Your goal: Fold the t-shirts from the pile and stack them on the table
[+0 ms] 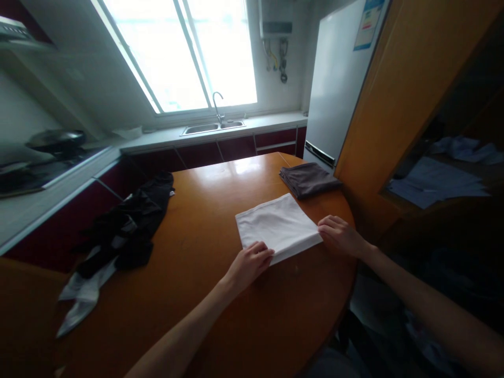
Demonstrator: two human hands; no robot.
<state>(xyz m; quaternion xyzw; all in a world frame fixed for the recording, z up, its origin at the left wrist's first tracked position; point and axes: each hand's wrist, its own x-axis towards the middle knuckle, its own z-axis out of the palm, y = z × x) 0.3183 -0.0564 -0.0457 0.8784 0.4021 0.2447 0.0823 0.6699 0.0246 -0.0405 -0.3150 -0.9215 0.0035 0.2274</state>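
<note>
A white cloth (277, 223), folded into a rough rectangle, lies on the wooden table (205, 210). My left hand (254, 260) is closed on its near left corner, thumb and fingers pinching the edge. At the near right corner my right hand (340, 234) grips the cloth the same way. Between the two hands the near edge is slightly raised in a crease. A dark grey folded cloth (311, 178) rests just beyond the white one, toward the table's right side.
Black and white garments (134, 220) lie heaped over the table's left edge. Behind the table runs a counter with a sink (212, 127) and a tap. A fridge (334, 79) stands at the back right. A pan (57, 139) sits on the stove at left.
</note>
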